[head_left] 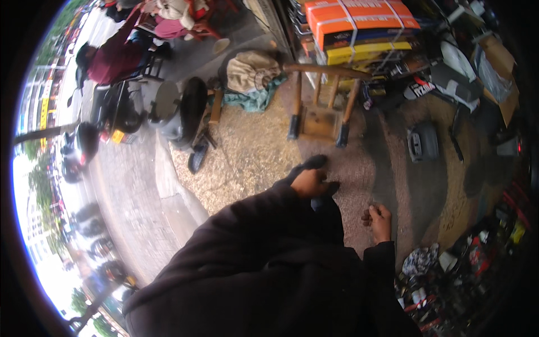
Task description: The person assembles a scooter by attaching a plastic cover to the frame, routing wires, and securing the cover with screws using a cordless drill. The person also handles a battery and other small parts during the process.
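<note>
My left hand (310, 182), at the end of a dark sleeve, is curled closed above my dark shoes and trousers. Its inner side is hidden, so I cannot tell whether anything is in it. Lower and to the right, my right hand (380, 221) hangs over the paving with its fingers bent in; no held thing shows there. Both hands are apart from each other. Beyond them is a small wooden chair (321, 119) with dark leg ends, and neither hand touches it.
Strapped orange and yellow boxes (362, 25) are stacked at the far right. A grey plastic case (423, 142) lies on the ground. Mixed goods (449, 269) are heaped at the near right. Scooters (178, 109), a cloth bundle (252, 73) and a seated person (115, 59) are at left.
</note>
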The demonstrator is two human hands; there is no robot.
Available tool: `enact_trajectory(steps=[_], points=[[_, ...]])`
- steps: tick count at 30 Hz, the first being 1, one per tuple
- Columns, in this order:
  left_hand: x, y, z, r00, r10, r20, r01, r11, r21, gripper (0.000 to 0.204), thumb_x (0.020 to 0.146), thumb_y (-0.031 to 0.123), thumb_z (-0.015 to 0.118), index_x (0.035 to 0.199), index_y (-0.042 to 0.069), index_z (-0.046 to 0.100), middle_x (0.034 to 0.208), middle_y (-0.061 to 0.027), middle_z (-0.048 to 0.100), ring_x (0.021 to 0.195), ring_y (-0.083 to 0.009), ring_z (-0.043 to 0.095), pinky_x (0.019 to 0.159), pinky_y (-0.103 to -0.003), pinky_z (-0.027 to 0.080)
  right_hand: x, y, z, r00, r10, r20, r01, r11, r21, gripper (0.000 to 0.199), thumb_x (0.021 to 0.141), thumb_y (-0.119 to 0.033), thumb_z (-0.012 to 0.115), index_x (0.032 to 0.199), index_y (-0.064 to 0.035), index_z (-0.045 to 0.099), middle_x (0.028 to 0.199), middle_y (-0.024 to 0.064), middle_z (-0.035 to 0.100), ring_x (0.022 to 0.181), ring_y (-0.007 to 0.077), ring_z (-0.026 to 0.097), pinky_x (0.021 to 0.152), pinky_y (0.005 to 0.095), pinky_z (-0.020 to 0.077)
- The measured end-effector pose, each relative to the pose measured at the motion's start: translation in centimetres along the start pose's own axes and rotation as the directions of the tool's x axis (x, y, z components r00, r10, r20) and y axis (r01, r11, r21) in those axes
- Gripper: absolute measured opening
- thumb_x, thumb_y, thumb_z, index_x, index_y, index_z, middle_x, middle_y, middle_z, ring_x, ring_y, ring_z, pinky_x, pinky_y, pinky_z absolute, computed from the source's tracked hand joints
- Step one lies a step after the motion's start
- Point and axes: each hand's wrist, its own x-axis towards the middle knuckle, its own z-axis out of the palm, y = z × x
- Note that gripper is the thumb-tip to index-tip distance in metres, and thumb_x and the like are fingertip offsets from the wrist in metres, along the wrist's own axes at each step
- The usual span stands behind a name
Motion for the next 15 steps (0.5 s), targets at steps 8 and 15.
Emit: enact_trajectory(steps=[8, 15], points=[[-4.4, -6.3, -0.9, 0.983, 0.034, -0.181, -0.032, 0.999, 0.017, 0.033, 0.080, 0.029, 0.063, 0.097, 0.002, 0.069, 0.094, -0.0239, 0.068, 0.091, -0.0408, 0.065, 0.083, -0.046, 0.052, 3.7, -1.3, 1.0, 0.994, 0.014, 0.109, -0.009, 0.999, -0.048, 0.016, 0.099, -0.017, 0.052, 0.096, -0.0023, 0.054, 0.081, 0.0061, 0.054, 0.069, 0.0166, 0.056, 0.060, 0.0344, 0.0452], [-7.8, -14.1, -7.9, 0.931, -0.174, -0.321, 0.117, 0.975, -0.190, 0.037, 0.080, 0.031, 0.061, 0.102, 0.002, 0.069, 0.100, -0.0226, 0.068, 0.097, -0.0397, 0.064, 0.088, -0.045, 0.051, 3.8, -1.8, 10.2, 0.987, 0.137, 0.089, -0.119, 0.975, -0.186, 0.018, 0.100, -0.018, 0.051, 0.102, -0.0005, 0.053, 0.082, 0.0073, 0.053, 0.068, 0.0178, 0.054, 0.060, 0.0369, 0.0443]])
